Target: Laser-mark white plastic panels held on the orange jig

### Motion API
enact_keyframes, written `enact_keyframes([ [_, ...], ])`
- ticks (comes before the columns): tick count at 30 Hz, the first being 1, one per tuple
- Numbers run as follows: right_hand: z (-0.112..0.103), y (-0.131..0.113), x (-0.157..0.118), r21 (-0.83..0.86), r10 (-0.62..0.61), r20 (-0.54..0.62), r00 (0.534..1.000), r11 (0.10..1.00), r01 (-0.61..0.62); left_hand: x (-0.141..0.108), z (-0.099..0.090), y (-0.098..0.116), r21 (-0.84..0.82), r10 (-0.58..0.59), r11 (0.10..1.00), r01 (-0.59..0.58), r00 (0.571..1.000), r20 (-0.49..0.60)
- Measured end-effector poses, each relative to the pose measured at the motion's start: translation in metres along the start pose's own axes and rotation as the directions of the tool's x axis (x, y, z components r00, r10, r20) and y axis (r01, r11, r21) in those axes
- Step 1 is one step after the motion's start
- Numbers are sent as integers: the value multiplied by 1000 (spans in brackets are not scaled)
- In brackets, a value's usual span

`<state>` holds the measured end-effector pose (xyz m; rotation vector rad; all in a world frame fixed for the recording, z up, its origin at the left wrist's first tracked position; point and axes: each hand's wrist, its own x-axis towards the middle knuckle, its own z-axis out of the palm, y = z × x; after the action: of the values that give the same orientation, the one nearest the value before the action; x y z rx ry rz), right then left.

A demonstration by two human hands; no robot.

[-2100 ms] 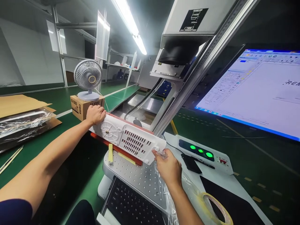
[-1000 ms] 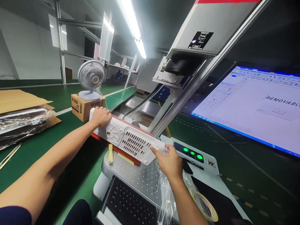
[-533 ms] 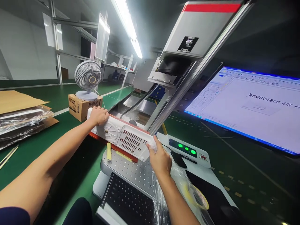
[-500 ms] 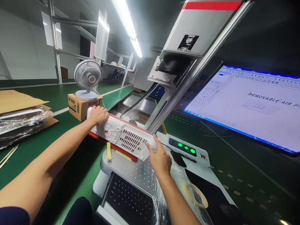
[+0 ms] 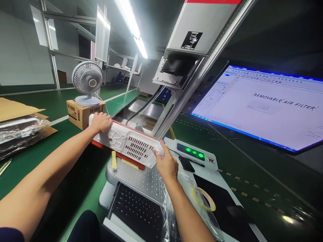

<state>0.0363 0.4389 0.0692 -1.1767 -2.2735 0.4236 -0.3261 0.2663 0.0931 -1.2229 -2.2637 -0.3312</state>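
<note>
A long white plastic panel (image 5: pixel 118 143) with a slotted vent and a round ribbed area is tilted toward me between my hands. My left hand (image 5: pixel 102 122) is closed over its top left edge. At the right end, my right hand (image 5: pixel 166 161) grips the panel with the thumb on its face. An orange-red bar (image 5: pixel 128 161) runs along the panel's lower edge, above a perforated grey plate (image 5: pixel 133 178). A yellow strip (image 5: pixel 114 161) stands on the plate just in front of the panel.
A grey machine head (image 5: pixel 189 37) on a metal column overhangs the panel. The monitor (image 5: pixel 267 107) stands right, near a control box (image 5: pixel 196 154) with green lights. A tape roll (image 5: pixel 208 201) and clear plastic lie beside my right arm. A fan (image 5: pixel 88 82) sits on a carton (image 5: pixel 83 112).
My view has turned slightly right, so everything sits further left in the picture. Both hands keep their hold on the panel, which shows hardly any movement over the plate.
</note>
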Motion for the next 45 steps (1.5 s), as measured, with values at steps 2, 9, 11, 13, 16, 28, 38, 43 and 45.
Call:
enact_keyframes([
  [2, -1, -1, 0, 8, -2, 2, 1000, 1000, 2, 0, -2, 0, 12, 6, 1000, -6, 1000, 8],
  [9, -8, -8, 0, -80, 42, 19, 999, 996, -40, -1, -6, 2, 58, 22, 998, -22, 1000, 9],
  [11, -9, -9, -1, -92, 49, 25, 998, 995, -46, 0, -5, 1, 81, 18, 997, -19, 1000, 8],
  [13, -8, -10, -2, -84, 49, 27, 998, 995, -47, 0, -4, 0, 98, 21, 995, -21, 1000, 7],
  [16, -8, -9, -3, -75, 56, 31, 998, 996, -53, 1, -1, -2, 107, 37, 994, -35, 999, -15],
  [28, -2, -3, 0, -65, 41, 1, 999, 997, -41, 1, 9, -7, 80, 62, 995, -54, 994, -94],
  [38, 0, -1, 1, -42, 29, 14, 999, 999, -28, 0, 0, -5, 56, 25, 998, -27, 999, 26],
  [43, -11, -7, 0, -72, -18, 69, 997, 997, 23, -11, -9, 5, 0, -88, 996, 88, 994, 58],
  [45, -20, -6, -8, -48, -57, 72, 996, 997, 60, -27, -12, 3, -38, -103, 994, 103, 995, 0],
])
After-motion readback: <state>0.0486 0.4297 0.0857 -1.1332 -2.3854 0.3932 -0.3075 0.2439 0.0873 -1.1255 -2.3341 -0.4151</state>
